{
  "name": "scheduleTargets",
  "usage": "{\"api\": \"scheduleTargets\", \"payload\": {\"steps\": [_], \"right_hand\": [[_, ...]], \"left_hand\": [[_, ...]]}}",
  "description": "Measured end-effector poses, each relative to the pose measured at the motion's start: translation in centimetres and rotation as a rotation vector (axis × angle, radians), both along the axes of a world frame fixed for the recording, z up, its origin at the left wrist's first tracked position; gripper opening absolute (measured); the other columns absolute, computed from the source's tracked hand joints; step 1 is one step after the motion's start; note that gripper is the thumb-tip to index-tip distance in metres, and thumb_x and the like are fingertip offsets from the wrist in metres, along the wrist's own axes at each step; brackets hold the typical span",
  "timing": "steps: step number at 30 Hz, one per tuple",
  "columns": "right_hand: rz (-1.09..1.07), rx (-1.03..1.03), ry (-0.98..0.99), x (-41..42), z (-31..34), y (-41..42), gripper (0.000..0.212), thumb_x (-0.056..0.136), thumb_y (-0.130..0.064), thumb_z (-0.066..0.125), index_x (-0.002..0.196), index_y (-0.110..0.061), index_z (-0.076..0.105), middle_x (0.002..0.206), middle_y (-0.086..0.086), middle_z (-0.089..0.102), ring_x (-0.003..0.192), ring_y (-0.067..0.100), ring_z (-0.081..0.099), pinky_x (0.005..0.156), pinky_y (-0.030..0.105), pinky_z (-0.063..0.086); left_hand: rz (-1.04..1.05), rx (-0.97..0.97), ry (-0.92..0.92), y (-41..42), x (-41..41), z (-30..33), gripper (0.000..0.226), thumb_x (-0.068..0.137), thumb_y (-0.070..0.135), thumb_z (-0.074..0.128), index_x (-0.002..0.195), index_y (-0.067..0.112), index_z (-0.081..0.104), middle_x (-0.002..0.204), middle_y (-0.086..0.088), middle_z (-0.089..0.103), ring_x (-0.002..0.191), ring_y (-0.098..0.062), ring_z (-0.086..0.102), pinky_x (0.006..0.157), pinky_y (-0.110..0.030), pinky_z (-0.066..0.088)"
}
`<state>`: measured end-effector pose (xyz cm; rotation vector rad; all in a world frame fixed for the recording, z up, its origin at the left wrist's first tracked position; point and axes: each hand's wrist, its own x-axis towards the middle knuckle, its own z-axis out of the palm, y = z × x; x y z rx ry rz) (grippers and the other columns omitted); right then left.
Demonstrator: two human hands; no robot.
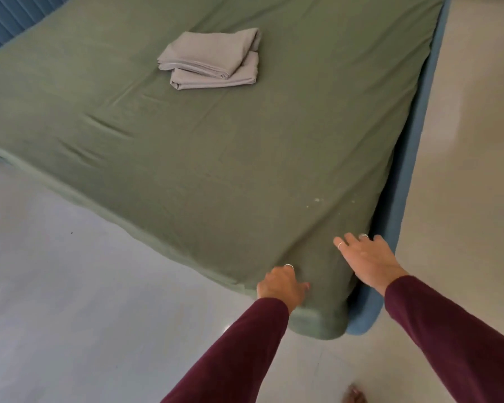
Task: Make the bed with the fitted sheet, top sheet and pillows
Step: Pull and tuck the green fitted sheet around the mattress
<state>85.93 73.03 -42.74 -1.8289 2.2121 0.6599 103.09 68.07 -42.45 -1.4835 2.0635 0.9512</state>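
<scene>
A bare foot [354, 395] is showing at the bottom edge on the pale tiled floor [70, 286]. Above it, two arms in maroon sleeves [239, 353] are reaching toward the nearest corner of the bed. The left hand [280, 286] is resting on the green fitted sheet [216, 155] right at the near edge of the mattress, its fingers curling down over that edge so that their tips are hidden; whether they are pinching the fabric cannot be told. A ring is showing on one of its fingers. The right hand [367, 260] is lying flat, with fingers spread and extended, on the sheet beside the corner's right edge, gripping nothing, and is wearing rings on two fingers. Just below the hands, the sheet is wrapping down over the rounded mattress corner, and the blue upholstered bed frame [405, 184] is running along the right side of the mattress. The fitted sheet is covering the whole visible mattress top, with shallow wrinkles toward the left side and a few pale specks near the right hand. Farther up, near the middle of the bed, two folded grey linens [213, 61] are lying stacked, the upper one offset across the lower. At the far left corner, a blue ribbed headboard [9, 21] is standing behind the mattress.
</scene>
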Motion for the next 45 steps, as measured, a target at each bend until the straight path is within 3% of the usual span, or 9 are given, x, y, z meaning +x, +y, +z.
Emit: {"api": "scheduleTargets", "payload": {"steps": [3,6,11,16,25,32,40,45], "right_hand": [[0.159,0.008,-0.039,-2.2,-0.4,-0.2,0.045,0.097,-0.011,0.046,0.139,-0.020,0.035,0.127,-0.001,0.047,0.117,0.023,0.050,0.086,0.037,0.038],[0.257,0.002,-0.077,-2.9,-0.5,-0.5,0.043,0.096,-0.009,0.047,0.137,-0.017,0.038,0.127,0.002,0.049,0.120,0.024,0.049,0.089,0.038,0.037],[0.334,0.070,-0.090,-3.1,-1.1,-1.8,0.055,0.084,0.002,0.058,0.133,-0.015,0.040,0.124,0.005,0.053,0.118,0.025,0.051,0.090,0.037,0.039],[0.362,0.206,-0.085,-2.7,-1.9,-3.4,0.062,0.078,-0.006,0.071,0.133,-0.012,0.043,0.129,0.006,0.049,0.121,0.025,0.049,0.092,0.037,0.041],[0.456,0.463,-0.152,-3.6,-2.6,-7.4,0.046,0.092,-0.005,0.054,0.136,-0.008,0.043,0.139,0.010,0.042,0.130,0.026,0.041,0.105,0.037,0.038],[0.546,0.431,-0.121,-3.9,-3.9,-7.0,0.067,0.075,-0.008,0.077,0.132,-0.008,0.042,0.129,0.008,0.045,0.118,0.026,0.049,0.096,0.036,0.042],[0.696,0.327,-0.150,-5.0,-4.2,-6.3,0.062,0.079,-0.020,0.074,0.130,-0.007,0.039,0.128,0.010,0.043,0.117,0.026,0.049,0.097,0.036,0.039],[0.839,0.221,-0.121,-5.6,-3.6,-5.2,0.056,0.083,-0.029,0.069,0.126,-0.006,0.041,0.123,0.010,0.047,0.112,0.027,0.053,0.090,0.038,0.040]], "left_hand": [[0.025,0.075,-0.032,2.1,-3.8,-1.4,0.069,0.082,0.056,0.062,0.131,0.010,0.045,0.131,-0.009,0.050,0.125,-0.027,0.046,0.101,-0.037,0.042],[-0.100,-0.080,-0.132,3.0,-6.4,-2.7,0.083,0.082,0.057,0.062,0.140,0.006,0.033,0.136,-0.010,0.045,0.128,-0.025,0.040,0.101,-0.035,0.040],[-0.162,-0.105,-0.170,3.1,-6.9,-3.9,0.083,0.082,0.058,0.059,0.139,0.004,0.033,0.132,-0.011,0.048,0.126,-0.025,0.042,0.097,-0.036,0.044],[-0.229,-0.060,-0.189,2.1,-7.1,-4.6,0.088,0.082,0.059,0.059,0.142,0.001,0.029,0.135,-0.013,0.044,0.127,-0.028,0.039,0.102,-0.035,0.041],[-0.270,-0.011,-0.192,1.6,-7.3,-5.1,0.079,0.085,0.055,0.057,0.137,0.001,0.031,0.128,-0.015,0.040,0.120,-0.030,0.039,0.096,-0.041,0.045],[-0.370,-0.055,-0.230,1.6,-7.5,-5.8,0.077,0.088,0.055,0.053,0.134,-0.003,0.032,0.121,-0.018,0.042,0.113,-0.031,0.042,0.088,-0.040,0.046],[-0.352,-0.113,-0.263,2.4,-7.8,-5.7,0.072,0.089,0.052,0.050,0.135,-0.001,0.037,0.125,-0.013,0.042,0.113,-0.030,0.040,0.084,-0.039,0.046],[-0.330,-0.128,-0.294,2.5,-8.4,-4.1,0.077,0.087,0.052,0.054,0.137,-0.003,0.035,0.129,-0.012,0.044,0.116,-0.029,0.043,0.091,-0.035,0.043]]}}
